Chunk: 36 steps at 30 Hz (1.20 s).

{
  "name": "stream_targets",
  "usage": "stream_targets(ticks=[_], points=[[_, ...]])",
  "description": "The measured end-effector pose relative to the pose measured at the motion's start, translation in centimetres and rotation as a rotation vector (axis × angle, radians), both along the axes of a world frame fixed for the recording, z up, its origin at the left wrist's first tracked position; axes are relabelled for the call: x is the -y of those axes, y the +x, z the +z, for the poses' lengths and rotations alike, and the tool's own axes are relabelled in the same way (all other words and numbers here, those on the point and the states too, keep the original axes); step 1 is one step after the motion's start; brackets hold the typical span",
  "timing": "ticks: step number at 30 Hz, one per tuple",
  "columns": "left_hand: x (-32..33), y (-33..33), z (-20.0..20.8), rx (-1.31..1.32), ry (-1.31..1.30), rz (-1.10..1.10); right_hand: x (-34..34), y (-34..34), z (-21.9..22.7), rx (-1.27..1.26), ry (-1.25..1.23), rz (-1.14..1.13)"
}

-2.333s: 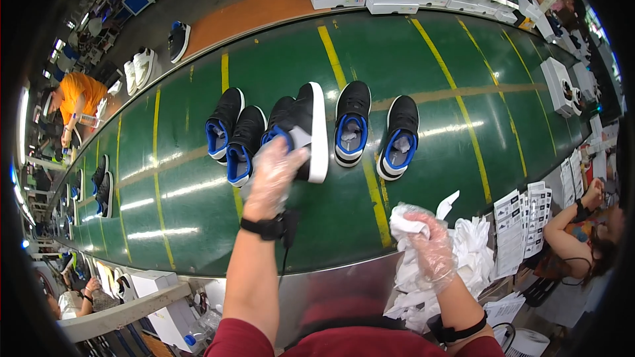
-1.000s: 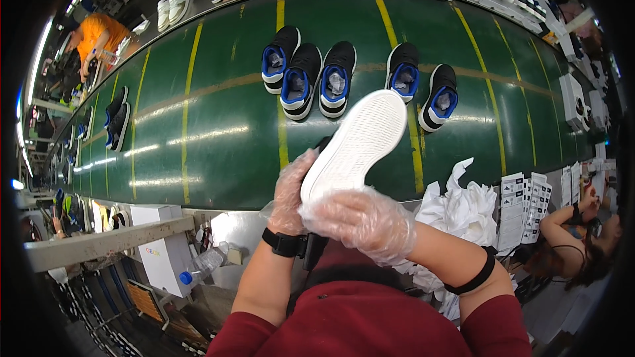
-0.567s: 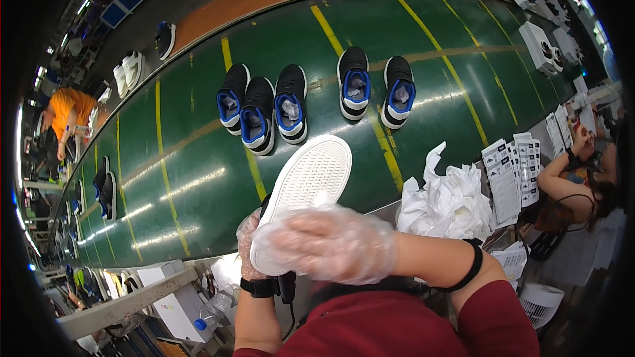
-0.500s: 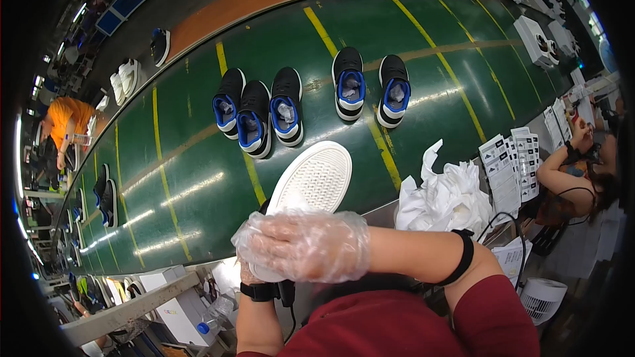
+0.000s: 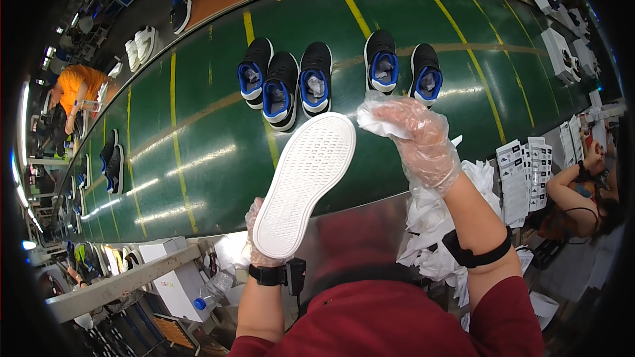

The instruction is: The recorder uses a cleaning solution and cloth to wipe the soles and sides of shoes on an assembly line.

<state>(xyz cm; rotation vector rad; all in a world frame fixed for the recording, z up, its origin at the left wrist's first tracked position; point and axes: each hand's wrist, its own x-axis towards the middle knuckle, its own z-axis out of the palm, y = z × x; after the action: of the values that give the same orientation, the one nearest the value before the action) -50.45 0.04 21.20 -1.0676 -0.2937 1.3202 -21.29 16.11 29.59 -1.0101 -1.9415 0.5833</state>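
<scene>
A shoe [image 5: 304, 185] with a white textured sole is held sole up over the near edge of the green belt. My left hand [image 5: 255, 235], in a clear plastic glove, grips it from beneath; its fingers are mostly hidden behind the shoe. Beside the sole's toe end, apart from it, my gloved right hand [image 5: 426, 139] pinches a folded white wipe [image 5: 383, 123]. Several black shoes with blue linings, such as one shoe [image 5: 315, 79], stand just beyond, with crumpled paper inside.
A heap of white cloths [image 5: 430, 225] lies below my right forearm, beside printed label sheets [image 5: 526, 178]. Yellow lines cross the green belt [image 5: 218, 188]. More dark shoes [image 5: 114, 165] stand far left. A person in orange [image 5: 79, 89] is at left, another person [image 5: 582, 192] at right.
My right hand has moved from the shoe's heel end up and right, off the sole, and the white wipe now shows in it. The whole sole is now visible.
</scene>
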Motion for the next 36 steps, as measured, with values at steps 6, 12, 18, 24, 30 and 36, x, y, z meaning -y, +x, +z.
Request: stream_targets(ticks=[6, 12, 18, 24, 30, 36], points=[[-2.3, 2.1, 1.6, -1.147, 0.127, -0.256, 1.9, -4.5, -2.0, -0.153, 0.031, 0.023], [-3.8, 2.2, 0.1, -0.915, 0.227, -0.265, 10.2, -7.9, -0.5, -0.155, -0.123, 0.279], [-5.3, 2.7, 2.3, -0.916, 0.398, -0.192, 12.5, -5.6, -0.4, 0.145, -0.132, 0.581], [-4.5, 2.1, 4.1, -0.946, 0.256, -0.322, 2.7, -2.9, 1.1, -0.049, -0.222, -0.070], [-4.6, 1.7, 1.1, -0.969, 0.265, -0.366, 3.1, -7.8, -0.4, 0.230, 0.068, 0.189], [-4.9, 1.0, 1.5, -1.015, 0.304, -0.478, 6.7, -9.0, 0.9, -0.020, 0.047, 0.431]])
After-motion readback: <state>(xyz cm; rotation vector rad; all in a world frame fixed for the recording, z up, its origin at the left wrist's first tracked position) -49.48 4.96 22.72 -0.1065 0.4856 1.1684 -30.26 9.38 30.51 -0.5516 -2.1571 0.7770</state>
